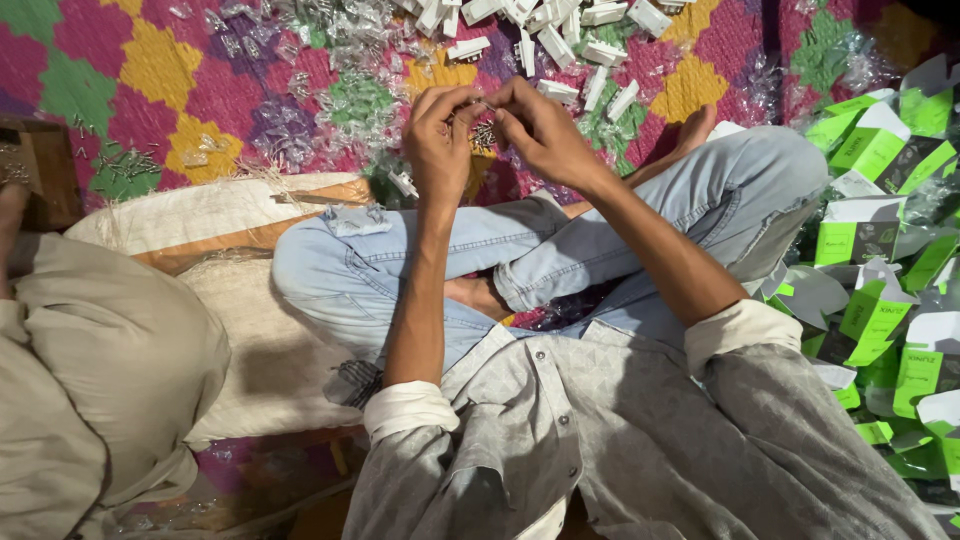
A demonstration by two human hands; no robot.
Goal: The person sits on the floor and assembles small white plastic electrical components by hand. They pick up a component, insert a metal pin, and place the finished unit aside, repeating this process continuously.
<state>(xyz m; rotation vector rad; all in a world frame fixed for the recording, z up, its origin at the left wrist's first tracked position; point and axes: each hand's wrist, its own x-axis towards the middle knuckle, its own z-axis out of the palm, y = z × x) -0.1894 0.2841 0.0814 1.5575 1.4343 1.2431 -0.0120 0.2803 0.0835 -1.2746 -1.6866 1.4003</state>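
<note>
I sit cross-legged in light blue jeans (400, 260) on a patterned mat. My left hand (440, 140) and my right hand (535, 125) meet in front of my knees, fingertips pinched together on a small metal part (484, 108) held between them. Just below the fingers a small cluster of metal pieces (484, 135) shows; I cannot tell if it hangs from my hands or lies on the mat. Beyond my hands lie several white plastic parts (560, 45) and several small clear plastic bags (350, 90).
A heap of green and white folded cartons (880, 230) fills the right side. A person in beige cloth (90, 360) sits at the left on white sacking (200, 205). Loose metal screws (130, 160) lie near a wooden block (45, 165).
</note>
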